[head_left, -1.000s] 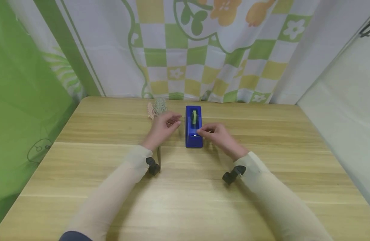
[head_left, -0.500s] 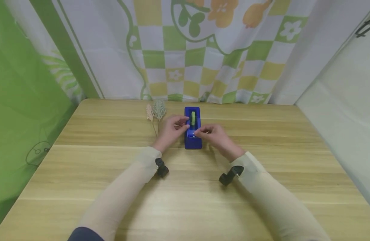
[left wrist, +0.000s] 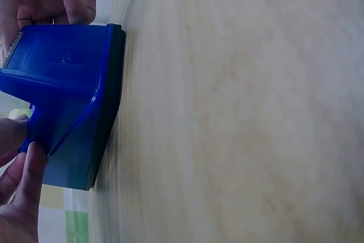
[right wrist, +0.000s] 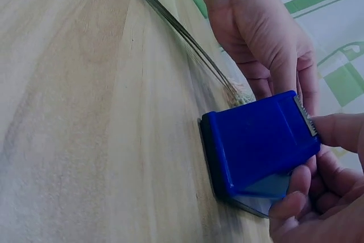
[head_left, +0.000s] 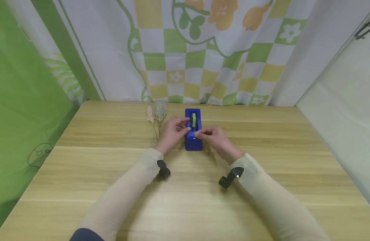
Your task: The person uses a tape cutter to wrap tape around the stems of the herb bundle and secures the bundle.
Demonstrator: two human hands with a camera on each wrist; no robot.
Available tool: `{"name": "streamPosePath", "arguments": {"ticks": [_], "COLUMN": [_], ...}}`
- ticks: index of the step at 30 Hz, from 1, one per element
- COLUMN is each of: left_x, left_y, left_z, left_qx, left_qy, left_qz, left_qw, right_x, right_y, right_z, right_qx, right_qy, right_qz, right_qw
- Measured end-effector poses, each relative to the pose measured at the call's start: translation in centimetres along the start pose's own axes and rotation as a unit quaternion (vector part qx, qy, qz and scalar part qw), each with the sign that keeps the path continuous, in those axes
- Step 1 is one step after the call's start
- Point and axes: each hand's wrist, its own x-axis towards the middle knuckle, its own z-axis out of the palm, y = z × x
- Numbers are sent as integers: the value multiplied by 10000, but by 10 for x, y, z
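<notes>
A blue tape dispenser (head_left: pixel 193 144) stands on the wooden table, with a pale green tape roll (head_left: pixel 194 119) inside it. My left hand (head_left: pixel 173 133) holds its left side, thumb and fingers at the upper edge. At the front end, my right hand (head_left: pixel 216 136) pinches the tape's free end beside the cutter, thumb and index close together. The right wrist view shows the serrated blade (right wrist: pixel 305 115) with a fingertip right at it. The left wrist view has the dispenser's blue front (left wrist: pixel 68 55) between both hands; the tape strip itself is barely visible.
Left of the dispenser lie a grey-green dried flower stem (head_left: pixel 159 112) and a pink one (head_left: pixel 150 114), partly behind the left hand. A checkered, flowered curtain (head_left: pixel 185 60) hangs along the table's (head_left: pixel 185 207) back edge. Green cloth (head_left: pixel 25 100) hangs at left.
My left hand has moved right from over the flower stems to the dispenser's left side and taken hold there. My right hand stays at the cutter, shifted only slightly left.
</notes>
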Motion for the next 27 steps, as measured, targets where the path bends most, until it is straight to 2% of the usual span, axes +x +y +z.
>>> {"name": "streamPosePath", "arguments": {"ticks": [8, 18, 27], "left_x": [-1, 1, 0], "left_y": [0, 1, 0], "left_z": [1, 1, 1], "left_qx": [-38, -46, -35], "left_qy": [32, 72, 54], "left_qz": [-66, -53, -72], "left_qw": [10000, 9999, 10000], "right_x": [1, -2, -4], "right_y": [0, -13, -13], "right_z": [-1, -6, -4], "right_qx": [513, 1189, 1332], "right_qy": [-202, -273, -403], "right_qz": [113, 173, 188], "right_qw": [9984, 9924, 9901]}}
